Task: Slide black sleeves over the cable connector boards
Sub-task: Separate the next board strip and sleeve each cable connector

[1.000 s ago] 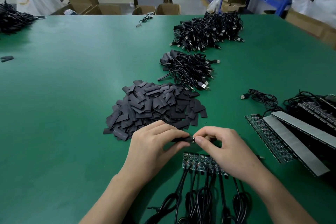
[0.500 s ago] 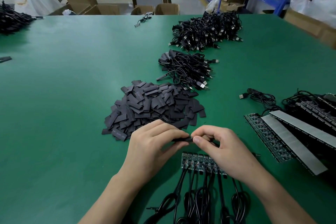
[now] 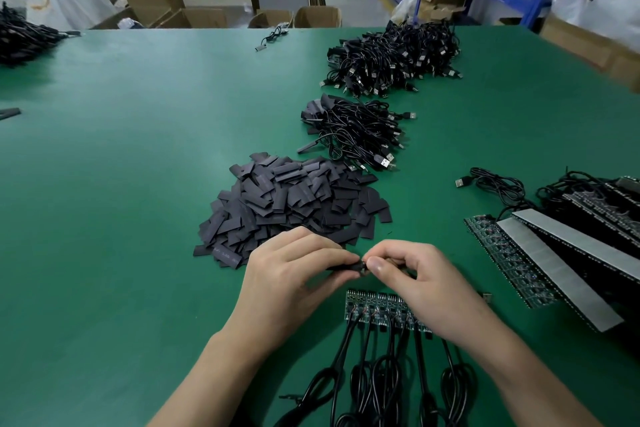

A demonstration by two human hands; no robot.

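Observation:
My left hand point(image 3: 291, 281) pinches a black sleeve point(image 3: 348, 267) between thumb and fingers, just above the green table point(image 3: 121, 201). My right hand point(image 3: 419, 284) meets it fingertip to fingertip and pinches a small part at the sleeve's open end; that part is mostly hidden by the fingers. Right below the hands lies a row of several small green connector boards point(image 3: 377, 310), each with a black cable point(image 3: 346, 357) running toward me. A large heap of loose black sleeves point(image 3: 291, 201) lies just beyond the hands.
Two piles of black USB cables point(image 3: 356, 130) point(image 3: 394, 55) lie farther back. Strips of circuit boards with grey backing point(image 3: 540, 253) and more cables sit at the right. Another cable pile point(image 3: 24, 38) is at the far left edge; cardboard boxes and shelving stand beyond the table.
Both hands stay together over the board row, and the sleeve stays pinched between them; only slight finger movement shows.

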